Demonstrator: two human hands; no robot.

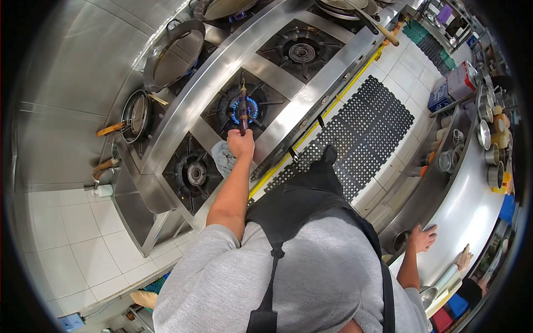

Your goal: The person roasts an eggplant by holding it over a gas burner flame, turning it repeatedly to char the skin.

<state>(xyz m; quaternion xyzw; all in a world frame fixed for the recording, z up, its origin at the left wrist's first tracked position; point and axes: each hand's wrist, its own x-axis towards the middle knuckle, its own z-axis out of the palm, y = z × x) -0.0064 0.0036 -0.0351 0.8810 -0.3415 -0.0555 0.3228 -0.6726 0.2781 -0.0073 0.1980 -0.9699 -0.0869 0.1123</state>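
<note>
My left hand [241, 143] is wrapped round the lower end of a long dark purple eggplant [243, 114]. The eggplant lies over the blue flame [252, 109] of a lit burner, its stem pointing away from me. A grey cloth [223, 157] lies beside the hand on the steel stove. Out to the right, my right hand [423, 238] rests on the edge of the steel counter [444, 222], fingers apart, with nothing in it.
Unlit burners [301, 53] [196, 173] flank the lit one. Pans [177, 55] stand along the back. A pan handle [388, 36] juts over the stove's front. A yellow pipe [333, 102] runs along that edge. Another person's hand [464, 258] is beyond the right counter.
</note>
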